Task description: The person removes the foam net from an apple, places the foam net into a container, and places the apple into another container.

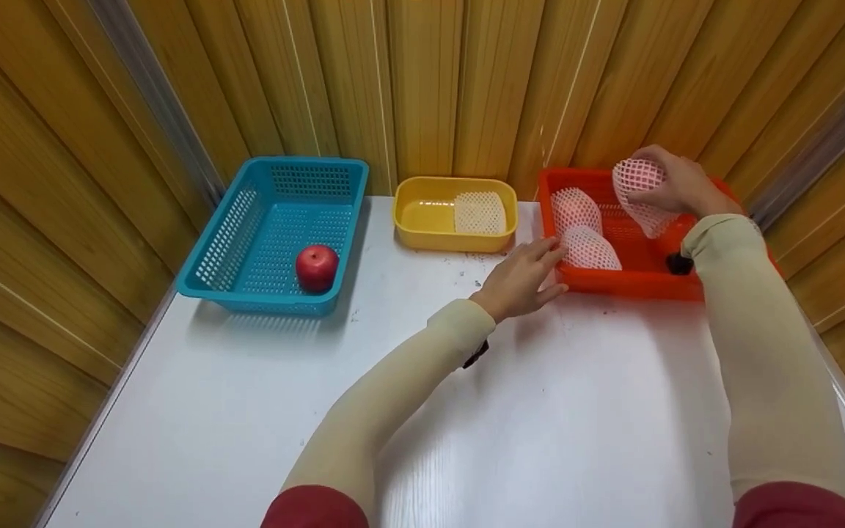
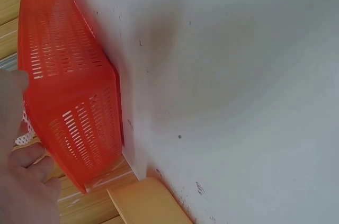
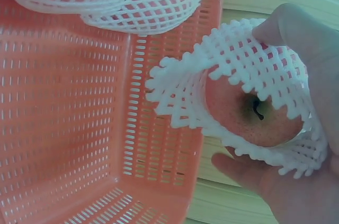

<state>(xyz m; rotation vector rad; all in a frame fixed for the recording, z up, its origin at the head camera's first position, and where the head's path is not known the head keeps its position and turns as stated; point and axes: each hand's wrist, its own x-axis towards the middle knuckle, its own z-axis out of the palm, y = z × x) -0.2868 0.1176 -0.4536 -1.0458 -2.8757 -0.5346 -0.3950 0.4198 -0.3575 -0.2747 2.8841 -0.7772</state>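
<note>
The right hand point(image 1: 675, 183), at the upper right of the head view, grips an apple point(image 3: 243, 118) through its white foam net point(image 3: 251, 57); thumb and fingers are curled around opposite sides. In the right wrist view the stem end of the apple shows through the open mouth of the net. In the head view, the gripped apple overlaps the rear of the red basket point(image 1: 628, 284). Two net-covered fruits point(image 1: 590, 251) lie against each other along the left side of that basket. The left hand point(image 1: 521, 279), right of centre in the head view, is positioned at the basket's front left corner — fingers spread and relaxed, nothing grasped; contact with the rim cannot be confirmed. A loose foam sleeve point(image 1: 480, 213) sits in the right half of the yellow container point(image 1: 455, 242), upper centre. A bare red apple point(image 1: 317, 268) rests in the front right corner of the blue basket point(image 1: 268, 235), left of centre. All three receptacles stand on a white table point(image 1: 540, 411) — wood-look panels point(image 1: 426, 88) rise behind.
</note>
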